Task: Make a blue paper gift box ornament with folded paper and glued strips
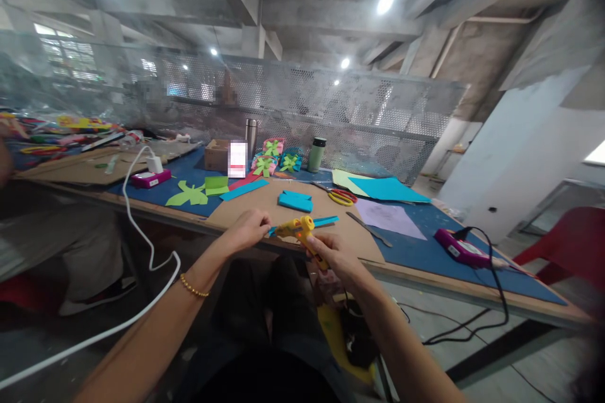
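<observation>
My right hand (333, 255) is wrapped round the handle of a yellow hot glue gun (297, 227), whose nozzle points left. My left hand (248, 228) pinches the near end of a narrow blue paper strip (327, 221), which runs rightward behind the glue gun. The nozzle is close to the strip; whether it touches is too small to tell. Just beyond lies a folded blue paper piece (295, 201) on the brown cardboard (255, 206). Red-and-yellow scissors (343, 197) and a thin metal tool like a spatula or knife (369, 229) lie to the right.
Green paper cutouts (188, 194) lie at left, near a purple power box (151, 178) with a white cable. Small flower-topped paper boxes (265, 165), a green tumbler (317, 155) and a carton (220, 154) stand behind. Blue sheets (390, 189) and another purple box (460, 248) with a black cable lie right.
</observation>
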Demonstrator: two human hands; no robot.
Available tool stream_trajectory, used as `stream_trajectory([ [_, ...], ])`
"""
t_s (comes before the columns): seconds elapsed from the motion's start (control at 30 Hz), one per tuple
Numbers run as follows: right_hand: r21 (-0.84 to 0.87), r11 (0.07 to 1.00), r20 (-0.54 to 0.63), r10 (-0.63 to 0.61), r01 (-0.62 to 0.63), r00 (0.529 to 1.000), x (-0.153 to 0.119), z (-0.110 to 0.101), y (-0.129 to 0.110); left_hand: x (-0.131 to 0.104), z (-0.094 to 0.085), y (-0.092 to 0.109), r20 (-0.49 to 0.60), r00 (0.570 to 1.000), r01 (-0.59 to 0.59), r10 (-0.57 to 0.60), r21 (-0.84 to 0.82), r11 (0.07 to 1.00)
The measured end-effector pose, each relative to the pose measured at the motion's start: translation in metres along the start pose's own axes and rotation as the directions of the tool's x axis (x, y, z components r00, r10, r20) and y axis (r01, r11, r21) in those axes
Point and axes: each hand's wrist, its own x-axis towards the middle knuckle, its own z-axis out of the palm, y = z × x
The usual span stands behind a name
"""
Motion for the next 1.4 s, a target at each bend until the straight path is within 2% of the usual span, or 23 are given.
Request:
stream_trajectory([
  [0.3,-0.046,0.999,-0.015,-0.023,0.023,1.0,-0.003,-0.014,0.002,-0.001,0.001,0.0,-0.022,1.0,-0.003,0.003,-0.011,1.0],
  [0.57,-0.04,0.999,0.005,-0.005,0.005,1.0,-0.001,-0.003,-0.002,0.0,0.001,-0.002,-0.015,1.0,0.001,0.0,0.005,1.0],
  [0.97,-0.068,0.997,0.018,-0.043,0.045,0.999,0.001,-0.001,0.0,0.0,0.0,-0.003,0.005,1.0,-0.01,0.01,0.013,1.0],
  [1.23,-0.095,0.994,0.007,-0.057,0.058,0.998,-0.002,-0.009,0.0,-0.001,-0.001,0.001,-0.003,1.0,-0.007,0.007,0.006,1.0],
  [1.4,-0.101,0.993,0.024,-0.05,0.052,0.998,0.003,-0.004,-0.001,0.0,0.0,-0.003,0.0,1.0,-0.005,0.005,-0.004,1.0],
])
